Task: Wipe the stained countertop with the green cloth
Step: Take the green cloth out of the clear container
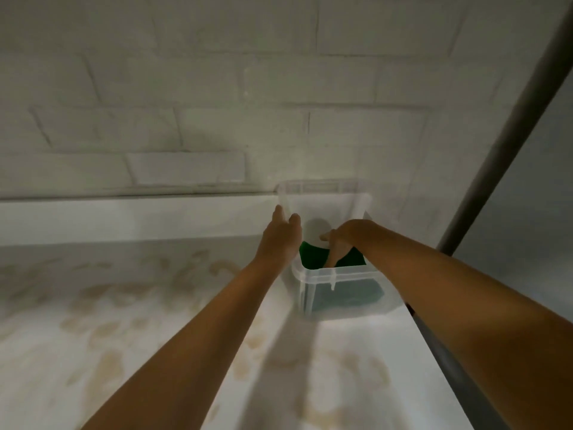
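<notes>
A clear plastic box (325, 276) stands at the back right of the white countertop (130, 336), its lid (322, 193) tipped up and back. The green cloth (313, 259) lies inside it. My left hand (282, 237) holds the lid's left edge, fingers up against it. My right hand (341, 240) reaches down into the box, fingers pointing into the cloth; whether they grip it is not clear. Brownish stains (102, 293) spread across much of the countertop.
A white brick wall (186, 119) rises behind a raised ledge (124, 218) at the back of the counter. A grey post (508, 135) slants up at the right. The counter's right edge (434, 346) runs close beside the box.
</notes>
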`<state>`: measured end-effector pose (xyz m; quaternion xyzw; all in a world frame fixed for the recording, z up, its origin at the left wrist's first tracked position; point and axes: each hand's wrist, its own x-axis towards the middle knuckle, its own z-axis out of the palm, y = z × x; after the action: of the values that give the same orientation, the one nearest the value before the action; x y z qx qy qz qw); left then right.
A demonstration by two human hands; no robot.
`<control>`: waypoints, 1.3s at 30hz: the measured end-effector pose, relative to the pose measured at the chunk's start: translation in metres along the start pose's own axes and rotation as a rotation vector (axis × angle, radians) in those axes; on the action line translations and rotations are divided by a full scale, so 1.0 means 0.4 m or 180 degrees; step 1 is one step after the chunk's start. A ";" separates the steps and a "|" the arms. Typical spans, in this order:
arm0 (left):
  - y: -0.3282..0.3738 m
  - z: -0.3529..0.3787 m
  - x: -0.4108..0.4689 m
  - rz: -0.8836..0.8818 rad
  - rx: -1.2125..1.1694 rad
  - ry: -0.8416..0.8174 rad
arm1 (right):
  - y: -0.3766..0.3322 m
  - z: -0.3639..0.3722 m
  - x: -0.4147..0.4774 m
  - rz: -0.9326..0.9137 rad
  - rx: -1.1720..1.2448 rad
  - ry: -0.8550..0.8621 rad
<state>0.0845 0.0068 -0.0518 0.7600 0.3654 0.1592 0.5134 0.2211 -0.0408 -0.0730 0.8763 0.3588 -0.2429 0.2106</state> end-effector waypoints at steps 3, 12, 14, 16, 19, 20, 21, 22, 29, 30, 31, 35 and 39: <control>-0.007 0.000 0.003 -0.0013 -0.0034 0.0007 | -0.015 0.001 0.010 -0.0031 -0.0018 -0.0085; -0.013 0.004 -0.001 -0.0067 -0.0040 0.0043 | -0.033 0.014 -0.027 -0.0163 0.0125 0.0066; -0.011 0.005 -0.002 -0.0118 -0.0074 0.0007 | -0.031 0.016 -0.034 -0.0192 0.0315 0.0097; -0.002 0.004 -0.009 -0.0165 -0.0072 -0.0052 | -0.024 0.016 -0.039 -0.0223 0.0533 0.0089; 0.015 -0.007 -0.025 -0.0144 -0.0040 -0.0082 | -0.004 0.008 -0.072 -0.0356 0.1043 0.0281; 0.021 -0.013 -0.032 -0.0131 -0.0018 -0.0068 | 0.004 0.006 -0.091 -0.0404 0.1181 0.0424; 0.025 -0.020 -0.037 -0.0129 0.0002 -0.0051 | 0.011 0.004 -0.110 -0.0423 0.1279 0.0584; 0.027 -0.028 -0.045 -0.0125 0.0009 -0.0031 | 0.021 0.003 -0.129 -0.0420 0.1359 0.0746; 0.056 -0.084 -0.138 0.0115 -0.0408 0.0139 | 0.055 -0.014 -0.297 -0.0411 0.2350 0.1790; 0.064 -0.095 -0.155 0.0187 -0.0506 0.0188 | 0.054 -0.021 -0.328 -0.0434 0.2569 0.1953; 0.071 -0.106 -0.172 0.0271 -0.0590 0.0210 | 0.051 -0.029 -0.361 -0.0458 0.2796 0.2131; 0.095 -0.145 -0.251 0.0550 -0.0732 0.0044 | 0.031 -0.056 -0.505 -0.0654 0.3587 0.2661; 0.125 -0.179 -0.339 0.0545 -0.0615 -0.0286 | -0.001 -0.046 -0.638 -0.0910 0.3880 0.2823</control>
<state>-0.0326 -0.0536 0.0414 0.7418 0.2589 0.2026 0.5845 0.0664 -0.1649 0.0886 0.7980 0.3221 -0.0484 -0.5070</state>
